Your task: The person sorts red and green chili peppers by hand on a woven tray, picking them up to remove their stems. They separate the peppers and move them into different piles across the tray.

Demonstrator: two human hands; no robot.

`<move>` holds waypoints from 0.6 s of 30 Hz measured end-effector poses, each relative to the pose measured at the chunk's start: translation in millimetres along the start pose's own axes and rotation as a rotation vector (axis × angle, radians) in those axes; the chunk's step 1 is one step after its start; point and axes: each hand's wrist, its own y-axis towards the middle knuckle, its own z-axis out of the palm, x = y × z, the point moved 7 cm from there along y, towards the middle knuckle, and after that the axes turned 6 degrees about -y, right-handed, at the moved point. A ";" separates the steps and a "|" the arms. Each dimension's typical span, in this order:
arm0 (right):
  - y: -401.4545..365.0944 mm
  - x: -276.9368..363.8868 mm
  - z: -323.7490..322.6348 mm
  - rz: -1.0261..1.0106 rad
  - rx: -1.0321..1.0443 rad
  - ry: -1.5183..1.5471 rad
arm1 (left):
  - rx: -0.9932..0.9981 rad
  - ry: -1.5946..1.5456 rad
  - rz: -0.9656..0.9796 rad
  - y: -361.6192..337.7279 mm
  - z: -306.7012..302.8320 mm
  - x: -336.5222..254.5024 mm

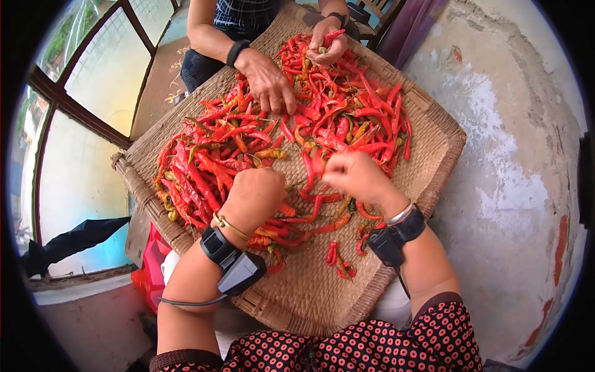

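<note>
My left hand is closed in a loose fist over the near edge of the left pile of red chili peppers. Its fingertips are curled under, so whatever they hold is hidden. Smeared by motion, my right hand is pinched at the inner side of the right pile. A blurred red chili pepper shows at its fingertips. Between my forearms, a few loose chilies lie on the woven mat. Some peppers are orange or yellowish green.
Across from me, another person's hand rests on the peppers, while that person's other hand holds a chili. The woven surface has a raised rim. Window panes stand at left, and a concrete floor lies at right.
</note>
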 end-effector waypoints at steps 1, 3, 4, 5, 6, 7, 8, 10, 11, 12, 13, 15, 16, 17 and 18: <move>2.7 2.4 -10.4 -0.011 -0.157 0.313 | -0.008 -0.011 0.018 -1.2 0.9 -0.7; 5.2 -0.9 -19.4 -0.016 -0.313 0.632 | 0.015 -0.044 0.093 -4.6 3.6 -9.5; 5.0 -2.5 -25.7 -0.046 -0.384 0.626 | 0.034 -0.073 0.172 -6.1 5.3 -16.3; 2.6 -4.9 -30.0 -0.073 -0.454 0.621 | 0.039 -0.073 0.173 -7.2 7.1 -16.8; 0.9 -8.6 -28.4 -0.067 -0.455 0.623 | 0.060 -0.034 0.175 -7.7 10.4 -17.6; 1.9 -8.7 -19.2 -0.029 -0.331 0.334 | 0.080 0.004 0.178 -7.5 13.4 -18.4; 1.6 -9.7 -8.9 0.007 -0.203 0.046 | 0.082 0.000 0.180 -7.1 14.3 -19.2; -2.0 -4.2 6.2 -0.016 -0.134 -0.156 | 0.076 0.066 0.184 -6.9 14.5 -19.1; -4.5 1.3 21.2 -0.172 -0.070 -0.441 | 0.077 0.063 0.181 -7.4 15.8 -19.0; -8.4 7.7 36.6 -0.331 -0.005 -0.725 | 0.046 0.043 0.202 -7.2 14.8 -20.5; -10.2 10.0 41.2 -0.335 0.014 -0.648 | 0.015 0.022 0.224 -7.3 14.0 -22.1; -12.1 8.4 47.3 -0.342 0.038 -0.693 | 0.029 0.032 0.215 -6.7 16.9 -22.8; -12.6 6.8 50.7 -0.347 0.058 -0.738 | 0.043 0.046 0.209 -6.5 18.8 -22.6; -12.1 5.5 51.7 -0.347 0.058 -0.738 | 0.043 0.045 0.210 -5.8 20.0 -22.0; -11.5 3.9 52.6 -0.343 0.055 -0.756 | 0.052 0.040 0.207 -5.1 21.9 -21.4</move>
